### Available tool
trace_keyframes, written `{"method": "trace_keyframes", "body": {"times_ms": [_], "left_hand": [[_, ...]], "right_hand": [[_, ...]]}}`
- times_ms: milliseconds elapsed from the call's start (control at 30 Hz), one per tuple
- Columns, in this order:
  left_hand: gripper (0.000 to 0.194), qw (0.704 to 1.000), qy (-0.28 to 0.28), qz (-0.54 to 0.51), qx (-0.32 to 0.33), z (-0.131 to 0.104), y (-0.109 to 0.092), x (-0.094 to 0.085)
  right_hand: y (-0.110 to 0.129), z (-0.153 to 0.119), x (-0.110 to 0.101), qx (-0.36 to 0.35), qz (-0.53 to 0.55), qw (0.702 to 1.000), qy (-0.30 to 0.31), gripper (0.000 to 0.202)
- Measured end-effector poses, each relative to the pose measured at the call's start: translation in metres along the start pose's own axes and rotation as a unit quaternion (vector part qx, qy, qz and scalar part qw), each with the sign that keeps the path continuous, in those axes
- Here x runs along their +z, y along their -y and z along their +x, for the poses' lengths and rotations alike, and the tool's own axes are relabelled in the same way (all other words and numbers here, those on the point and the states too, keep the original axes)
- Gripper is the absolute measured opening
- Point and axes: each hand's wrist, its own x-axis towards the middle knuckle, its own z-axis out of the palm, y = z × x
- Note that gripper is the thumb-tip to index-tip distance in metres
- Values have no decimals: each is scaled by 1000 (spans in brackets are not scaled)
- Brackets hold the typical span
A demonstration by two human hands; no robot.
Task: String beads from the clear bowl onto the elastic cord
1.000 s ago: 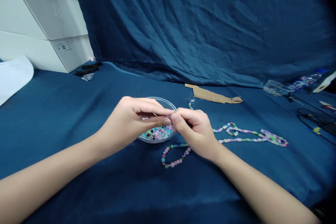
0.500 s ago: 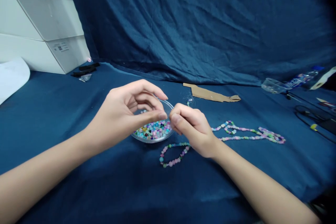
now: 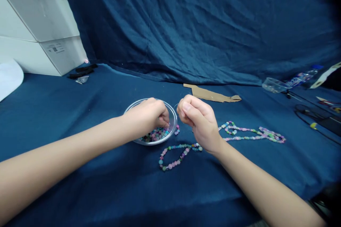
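My left hand reaches into a clear round bowl of small coloured beads, its fingertips pinched at the beads near the right side. Whether a bead is between them is too small to tell. To the right of the bowl, my right hand is closed in a pinch on a thin clear thread, whose end sticks out to the left. Below my right hand, a strand of beads lies in a loop on the blue cloth. More strung beads stretch out to the right.
Behind the bowl lies a torn brown cardboard strip. White boxes stand at the back left beside black items. At the right are a clear container, a plastic bottle and black cables.
My left hand has gone down from beside my right hand into the bowl, and its fingers have closed together. My right hand has risen slightly, still closed.
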Motion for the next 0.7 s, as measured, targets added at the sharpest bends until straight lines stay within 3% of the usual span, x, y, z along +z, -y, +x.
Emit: {"method": "trace_keyframes", "body": {"times_ms": [200, 500, 700], "left_hand": [[14, 1000, -12, -8, 14, -2, 0, -1], [8, 999, 31, 15, 27, 5, 14, 8], [10, 997, 25, 53, 55, 3, 22, 12]], "right_hand": [[0, 0, 0, 2, 10, 1000, 9, 33], [-1, 0, 3, 13, 1, 1000, 9, 33], [0, 0, 3, 19, 4, 1000, 18, 33]]}}
